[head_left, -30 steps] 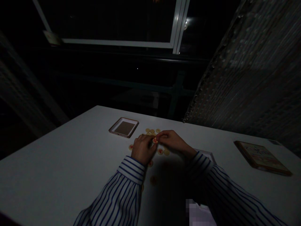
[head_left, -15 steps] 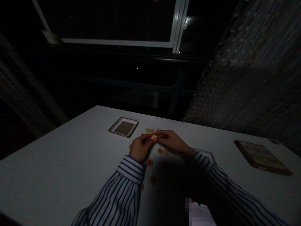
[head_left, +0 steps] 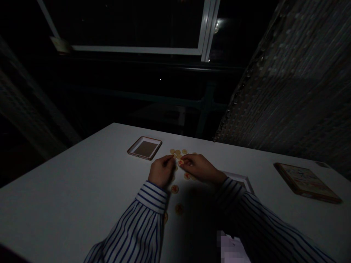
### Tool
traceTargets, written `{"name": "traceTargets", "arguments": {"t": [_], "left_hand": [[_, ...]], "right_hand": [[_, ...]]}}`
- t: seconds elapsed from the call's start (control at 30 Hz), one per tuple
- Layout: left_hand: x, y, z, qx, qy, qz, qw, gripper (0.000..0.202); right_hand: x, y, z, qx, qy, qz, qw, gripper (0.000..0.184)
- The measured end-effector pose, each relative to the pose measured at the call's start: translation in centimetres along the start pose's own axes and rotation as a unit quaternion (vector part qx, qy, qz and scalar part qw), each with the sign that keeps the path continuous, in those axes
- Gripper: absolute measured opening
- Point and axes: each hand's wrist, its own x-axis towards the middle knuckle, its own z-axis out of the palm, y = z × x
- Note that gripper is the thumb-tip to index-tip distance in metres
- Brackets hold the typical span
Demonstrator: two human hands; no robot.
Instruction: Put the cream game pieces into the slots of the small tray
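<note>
Pinched in the fingertips of my right hand (head_left: 201, 167) is a round Chinese chess piece (head_left: 181, 163) with a red character. My left hand (head_left: 160, 171) is beside it, a small gap away, thumb and fingers pressed together close to the pale pieces. What those fingertips hold, if anything, is hard to see in the dim light. Several plain-faced pieces (head_left: 177, 152) lie just past my hands. Closer to me on the table are more pieces with red markings, one (head_left: 174, 189) by my left wrist and another (head_left: 179, 209) in shadow.
A shallow open box tray (head_left: 144, 158) sits at the far left of the white table (head_left: 82, 175). Another tray (head_left: 248, 182) is partly behind my right forearm. A flat box with a picture (head_left: 307, 182) lies at the right. Beaded curtain (head_left: 263, 95) hangs beyond.
My hands, which met at the red-marked piece, have come apart. The left one moved slightly left, and the piece stays in my right fingertips, a little lower.
</note>
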Motion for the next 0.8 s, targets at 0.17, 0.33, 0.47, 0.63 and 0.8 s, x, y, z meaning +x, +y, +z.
{"name": "traceTargets", "arguments": {"t": [0.17,0.33,0.47,0.63,0.8], "left_hand": [[0.3,0.3,-1.2,0.052,0.083,-0.006,0.995,0.032],[0.5,0.7,-2.0,0.039,0.122,-0.010,0.992,0.032],[0.5,1.0,-2.4,0.035,0.132,-0.020,0.990,0.032],[0.7,1.0,-2.7,0.018,0.150,-0.025,0.988,0.031],[0.7,1.4,-3.4,-0.003,0.161,-0.031,0.986,0.029]], "right_hand": [[-0.1,0.0,0.0,-0.154,-0.024,-0.004,0.988,0.029],[-0.1,0.2,0.1,-0.179,-0.052,0.004,0.983,0.029],[-0.2,0.4,0.1,-0.179,-0.055,0.006,0.982,0.030],[-0.2,0.3,0.0,-0.182,-0.061,0.018,0.981,0.030],[-0.1,0.0,-0.1,-0.185,-0.041,0.025,0.982,0.031]]}}
